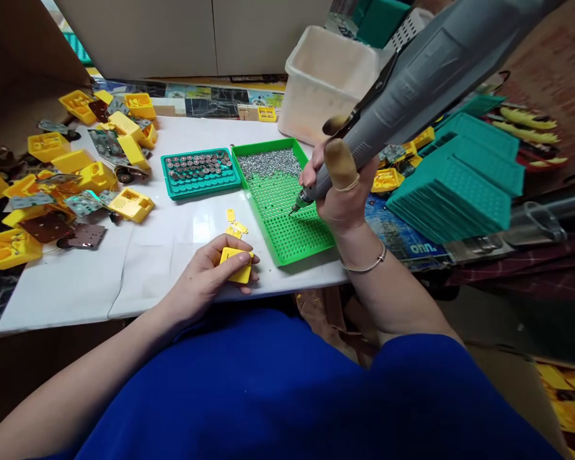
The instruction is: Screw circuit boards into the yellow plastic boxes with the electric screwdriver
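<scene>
My left hand (215, 271) is closed around a small yellow plastic case (237, 264) near the table's front edge. In my right hand (342, 185) is a grey electric screwdriver (407, 83), tilted with its bit pointing down and left. The bit's tip is over the perforated part of a green screw tray (294, 233); whether it touches a screw I cannot tell. Loose silver screws (271, 164) fill the tray's far end. Finger cots cover some fingertips of my right hand. Several small flat yellow pieces (237, 226) lie just beyond my left hand.
Left of the screw tray is a teal tray (201, 174) of small round metal parts. Yellow housings with circuit boards (131, 204) are heaped at the left. A whitish bin (326, 76) stands behind, and stacked teal trays (455, 182) are at the right.
</scene>
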